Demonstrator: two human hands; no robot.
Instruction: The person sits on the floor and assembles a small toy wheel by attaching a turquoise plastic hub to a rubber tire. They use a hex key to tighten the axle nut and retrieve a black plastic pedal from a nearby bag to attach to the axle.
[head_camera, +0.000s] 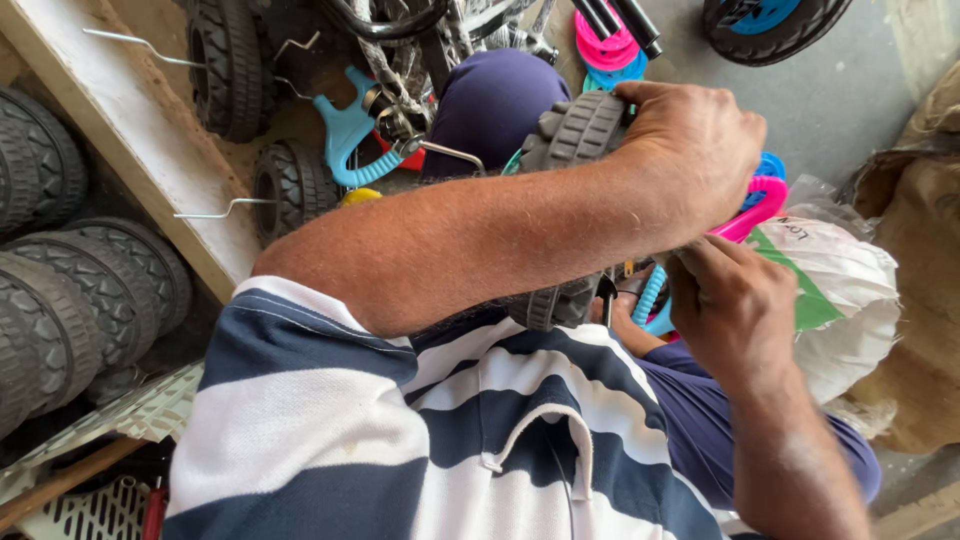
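Striped shirt (400, 440) nearest. Left hand (700, 150) clamps the grey toy wheel (580, 130) over the lap; right hand (735, 300) pinches at its pink-blue hub (755, 205). Fitting looks mid-way; loose tyres (90, 290) wait left.

Grey treaded wheel (575, 130); pink rim (755, 205); navy-white striped shirt (420, 440).

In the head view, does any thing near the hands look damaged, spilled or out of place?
Nothing looks damaged or spilled. The left hand grips a grey treaded wheel, and the right hand works at its pink and blue hub. Spare black tyres lie stacked at the left, loose but not broken.
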